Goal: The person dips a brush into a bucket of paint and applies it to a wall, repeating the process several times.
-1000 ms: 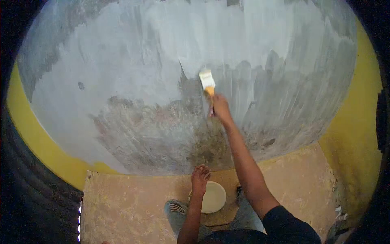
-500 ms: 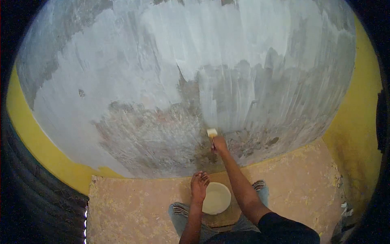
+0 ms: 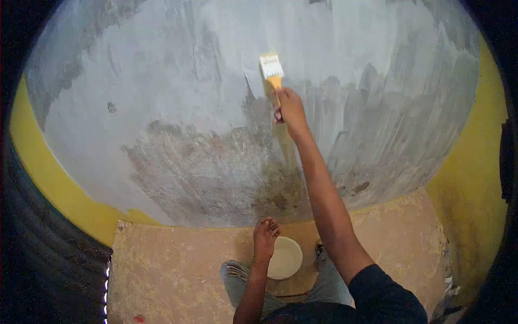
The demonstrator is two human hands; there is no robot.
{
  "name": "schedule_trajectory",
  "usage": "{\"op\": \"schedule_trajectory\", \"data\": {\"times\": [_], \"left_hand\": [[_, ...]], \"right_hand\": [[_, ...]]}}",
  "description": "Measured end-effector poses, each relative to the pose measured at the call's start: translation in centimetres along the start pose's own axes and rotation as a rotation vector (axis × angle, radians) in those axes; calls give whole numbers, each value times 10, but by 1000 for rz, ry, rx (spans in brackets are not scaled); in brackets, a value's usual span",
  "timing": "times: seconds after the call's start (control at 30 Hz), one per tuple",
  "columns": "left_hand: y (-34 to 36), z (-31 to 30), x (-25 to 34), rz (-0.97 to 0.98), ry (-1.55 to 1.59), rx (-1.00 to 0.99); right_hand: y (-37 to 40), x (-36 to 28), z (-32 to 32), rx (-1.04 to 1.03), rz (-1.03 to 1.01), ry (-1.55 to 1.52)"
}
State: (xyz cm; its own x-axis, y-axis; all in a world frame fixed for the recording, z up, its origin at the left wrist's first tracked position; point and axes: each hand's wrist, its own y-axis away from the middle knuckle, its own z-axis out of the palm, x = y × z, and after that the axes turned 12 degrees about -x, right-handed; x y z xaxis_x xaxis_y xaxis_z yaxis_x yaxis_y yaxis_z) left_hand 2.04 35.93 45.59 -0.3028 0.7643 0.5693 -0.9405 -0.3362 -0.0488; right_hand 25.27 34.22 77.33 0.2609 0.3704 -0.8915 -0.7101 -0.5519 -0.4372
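My right hand (image 3: pixel 291 110) is closed around the orange handle of a paintbrush (image 3: pixel 271 66). The brush's wide, pale head points up and lies against or very near the wall (image 3: pixel 162 81), which is streaked with whitish coating over grey. Just left of the bucket (image 3: pixel 286 259), my left hand (image 3: pixel 265 237) hangs with its fingers loosely bent and apart, holding nothing. Pale liquid fills part of that round white bucket, which stands between my legs.
Bare, rough patches and a damp dark streak (image 3: pixel 280 183) mark the lower wall. Yellow painted wall (image 3: pixel 469 156) borders it on both sides. A paint-spattered tan floor (image 3: pixel 178 270) lies below, with dark corrugated sheeting (image 3: pixel 48 237) at the left.
My right hand has moved the paintbrush from low on the wall up to its upper middle, the arm now stretched out. My left hand stays beside the bucket.
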Motion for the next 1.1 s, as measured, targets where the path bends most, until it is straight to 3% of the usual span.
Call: {"op": "schedule_trajectory", "data": {"times": [0.1, 0.17, 0.23, 0.27, 0.33, 0.43, 0.5, 0.63, 0.7, 0.73, 0.77, 0.83, 0.87, 0.9, 0.93, 0.97, 1.0, 1.1], "left_hand": [[-1, -2, -2, 15, -8, 41], [0, -7, -3, 9, -14, 47], [1, -15, -3, 6, -22, 51], [2, -19, -4, -3, -25, 70], [6, -27, -6, -11, -32, 93], [8, -39, -5, -45, -38, 149], [7, -45, -3, -44, -28, 158], [5, -50, -2, -13, -24, 148], [7, -42, 1, -7, -11, 143], [6, -42, 0, -12, -5, 143], [3, -45, -2, -8, -22, 130], [3, -42, -5, -8, -30, 122], [5, -35, -3, -16, -21, 124], [5, -31, -2, -21, -14, 127], [4, -30, -3, -19, -9, 131], [4, -31, -4, -15, -3, 97], [6, -31, -6, -13, 2, 66], [9, -23, -3, 1, -7, 78]], "right_hand": [[-19, 135, -15, 105, 2, 272], [-7, 248, -26, 101, -23, 326], [36, 322, -30, 92, 84, 266], [71, 306, -21, 28, 285, -15], [109, 384, -24, 69, 413, -79], [161, 423, -23, 61, 525, -254], [174, 487, -31, 76, 461, 93], [184, 518, -42, 64, 454, 248], [172, 529, -46, 177, 299, 698], [166, 471, -54, 178, 303, 705], [133, 402, -31, 143, 436, 283], [82, 330, -32, -14, -69, 1260], [50, 318, -31, 36, 54, 643], [26, 271, -27, 34, -25, 707], [-16, 270, -35, -142, 43, 820], [12, 123, 0, -44, 246, 187], [5, 80, 13, 13, 191, 78], [-12, 29, 30, 91, 45, -83]]}}
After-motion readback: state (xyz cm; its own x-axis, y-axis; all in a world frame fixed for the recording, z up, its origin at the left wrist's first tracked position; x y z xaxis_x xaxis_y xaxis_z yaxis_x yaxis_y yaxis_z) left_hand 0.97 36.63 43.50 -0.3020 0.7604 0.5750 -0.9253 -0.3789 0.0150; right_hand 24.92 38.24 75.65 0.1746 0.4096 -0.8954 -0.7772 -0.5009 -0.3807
